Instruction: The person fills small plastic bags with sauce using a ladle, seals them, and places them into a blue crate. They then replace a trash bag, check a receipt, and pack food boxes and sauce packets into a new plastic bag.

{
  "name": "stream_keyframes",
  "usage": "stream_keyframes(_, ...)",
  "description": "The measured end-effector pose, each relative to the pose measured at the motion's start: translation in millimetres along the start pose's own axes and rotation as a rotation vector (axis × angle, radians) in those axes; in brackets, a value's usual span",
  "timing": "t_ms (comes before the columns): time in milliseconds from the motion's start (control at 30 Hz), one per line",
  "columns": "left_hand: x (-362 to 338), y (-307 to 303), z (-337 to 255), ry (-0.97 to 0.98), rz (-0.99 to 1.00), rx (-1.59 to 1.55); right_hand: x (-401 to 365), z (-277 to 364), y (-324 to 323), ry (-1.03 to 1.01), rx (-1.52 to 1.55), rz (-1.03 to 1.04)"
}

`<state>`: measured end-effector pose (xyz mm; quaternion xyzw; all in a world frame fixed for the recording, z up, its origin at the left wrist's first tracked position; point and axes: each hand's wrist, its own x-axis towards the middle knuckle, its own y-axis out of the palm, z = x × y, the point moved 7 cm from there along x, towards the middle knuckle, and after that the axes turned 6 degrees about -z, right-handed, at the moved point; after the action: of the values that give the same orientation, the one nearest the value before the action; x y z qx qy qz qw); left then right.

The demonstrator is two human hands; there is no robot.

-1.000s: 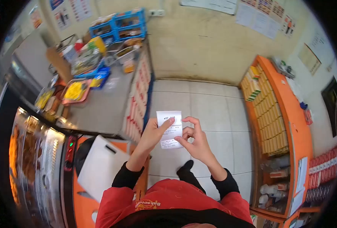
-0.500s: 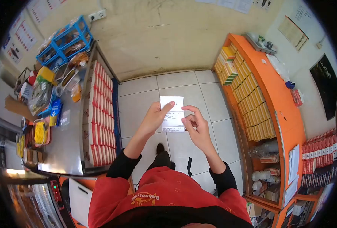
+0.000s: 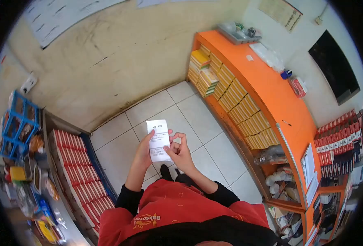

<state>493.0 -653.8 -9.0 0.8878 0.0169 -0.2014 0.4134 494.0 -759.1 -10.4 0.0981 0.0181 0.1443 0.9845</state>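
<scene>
A white printed paper receipt (image 3: pixel 158 137) is held up in front of my body, its printed side facing me. My left hand (image 3: pixel 143 153) grips its left edge with the thumb on the front; fingertips show past the right edge from behind the paper. My right hand (image 3: pixel 183 156) is at the lower right of the receipt, thumb on the paper and index finger bent. The other right fingers are partly hidden.
On the right, an orange shelf unit (image 3: pixel 247 69) holds stacked yellow boxes (image 3: pixel 232 98) and plastic-wrapped items. A grey tray (image 3: pixel 238 35) sits on top. To the left are red-and-white boxes (image 3: pixel 81 176) under a metal counter, with blue crates (image 3: pixel 19 123). Tiled floor (image 3: pixel 202 123) lies between.
My view has turned to the right. The receipt is lower and further left in view, and its top text is now uncovered as my left thumb has shifted to the edge. My right thumb now lies on the paper.
</scene>
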Motion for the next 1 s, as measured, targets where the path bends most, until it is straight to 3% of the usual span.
stream_keyframes(100, 54.7, 7.8, -17.9, -0.005, -0.063, -0.055, 41.1, -6.6, -24.3, 0.117, 0.059, 0.017)
stream_keyframes(300, 196.1, 11.7, -65.8, 0.052, -0.067, -0.126, 179.4, -58.0, -135.2, 0.327, -0.354, 0.235)
stream_keyframes(400, 281.7, 13.0, -87.9, 0.103, -0.092, -0.134, 303.9, -133.1, -230.5, 0.389, -0.541, 0.269)
stream_keyframes(467, 341.1, 5.9, -95.9, 0.13, -0.161, -0.217, 395.5, -213.7, -314.4, 0.368, -0.831, 0.219)
stream_keyframes(533, 395.0, 4.7, -106.0, 0.177, -0.254, -0.228, 481.0, -308.3, -401.3, -0.209, -1.281, 0.135)
stream_keyframes(567, 418.1, 4.6, -110.9, 0.196, -0.3, -0.234, 515.3, -335.6, -430.5, -0.224, -1.357, 0.1)
stream_keyframes(600, 439.0, 4.3, -115.8, 0.216, -0.336, -0.216, 541.4, -357.1, -444.8, -0.235, -1.433, 0.062)
stream_keyframes(667, 472.1, 3.9, -126.5, 0.239, -0.408, -0.171, 598.6, -338.4, -443.8, 0.043, -1.611, -0.03)
stream_keyframes(867, 521.4, -14.2, -156.7, 0.287, -0.603, -0.021, 652.3, -388.2, -472.9, 0.172, -1.706, -0.005)
stream_keyframes(1000, 528.3, -31.5, -161.3, 0.307, -0.693, -0.006, 644.8, -393.2, -467.6, -0.028, -1.881, -0.117)
